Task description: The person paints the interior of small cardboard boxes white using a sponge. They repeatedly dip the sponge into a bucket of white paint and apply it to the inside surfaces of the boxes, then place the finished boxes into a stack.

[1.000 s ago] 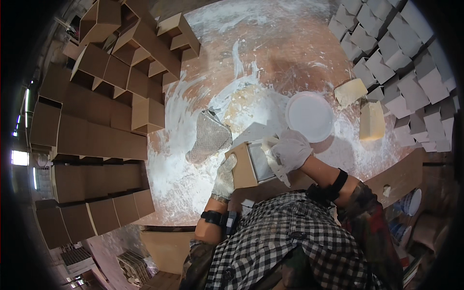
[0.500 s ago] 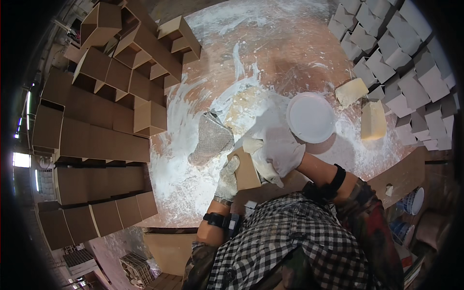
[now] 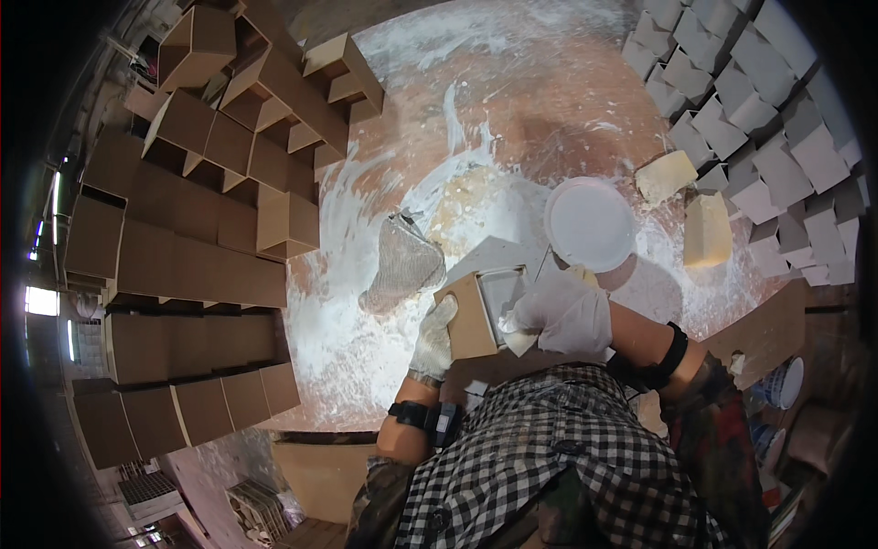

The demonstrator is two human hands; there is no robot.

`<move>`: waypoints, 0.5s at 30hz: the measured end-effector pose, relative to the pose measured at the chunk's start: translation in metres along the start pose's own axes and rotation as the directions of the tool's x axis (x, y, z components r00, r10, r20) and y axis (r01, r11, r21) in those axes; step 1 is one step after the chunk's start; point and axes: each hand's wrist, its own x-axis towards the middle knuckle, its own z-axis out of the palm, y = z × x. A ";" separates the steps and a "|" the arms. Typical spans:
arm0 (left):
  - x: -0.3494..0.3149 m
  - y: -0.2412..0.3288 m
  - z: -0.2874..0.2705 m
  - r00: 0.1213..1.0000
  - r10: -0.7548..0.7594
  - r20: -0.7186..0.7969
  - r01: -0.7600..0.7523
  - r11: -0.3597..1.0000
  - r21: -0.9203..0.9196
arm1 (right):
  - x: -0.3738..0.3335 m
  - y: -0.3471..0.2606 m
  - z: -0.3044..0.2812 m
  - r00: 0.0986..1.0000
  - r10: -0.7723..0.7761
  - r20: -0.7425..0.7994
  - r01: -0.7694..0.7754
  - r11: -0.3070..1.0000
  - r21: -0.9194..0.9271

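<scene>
A brown, straight-sided box [image 3: 471, 316] is tilted in my left hand [image 3: 432, 339], which wears a pale knit glove and wraps its near left side. The box's right side shows a wet-looking white surface [image 3: 499, 291]. My right hand [image 3: 567, 316], under a loose white covering, is bent close beside that white side. A small yellowish piece shows at its far edge; I cannot make out what it is. A crumpled grey mesh cloth [image 3: 402, 261] lies just beyond my left hand. Past my right hand stands a round white tub [image 3: 590, 224].
Two yellow foam blocks [image 3: 707, 231] lie right of the tub. Brown boxes [image 3: 201, 261] are stacked along the left, and white ones [image 3: 759, 101] fill the far right. White smears cover the worktop [image 3: 558, 119]. Blue-and-white buckets [image 3: 782, 382] stand low at right.
My right hand has moved right and nearer me, off the box, uncovering its white side. My left hand keeps its hold on the box, which has shifted little.
</scene>
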 end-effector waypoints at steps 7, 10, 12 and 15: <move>0.000 0.001 -0.001 0.999 0.003 -0.042 -0.001 0.999 0.046 | 0.010 0.015 0.010 0.855 0.393 -0.339 -0.138 0.802 0.581; 0.000 0.000 0.001 0.998 0.016 -0.057 -0.011 0.997 0.077 | 0.013 0.013 0.003 0.854 -0.187 -0.485 0.144 0.982 -0.123; -0.001 0.000 0.000 0.996 0.025 -0.090 -0.014 0.994 0.111 | 0.028 0.015 0.018 0.876 -0.226 -0.425 0.169 0.971 -0.169; -0.001 -0.001 0.003 0.996 0.035 -0.087 -0.028 0.996 0.079 | 0.044 0.002 0.022 0.784 0.365 -0.503 -0.272 0.929 0.252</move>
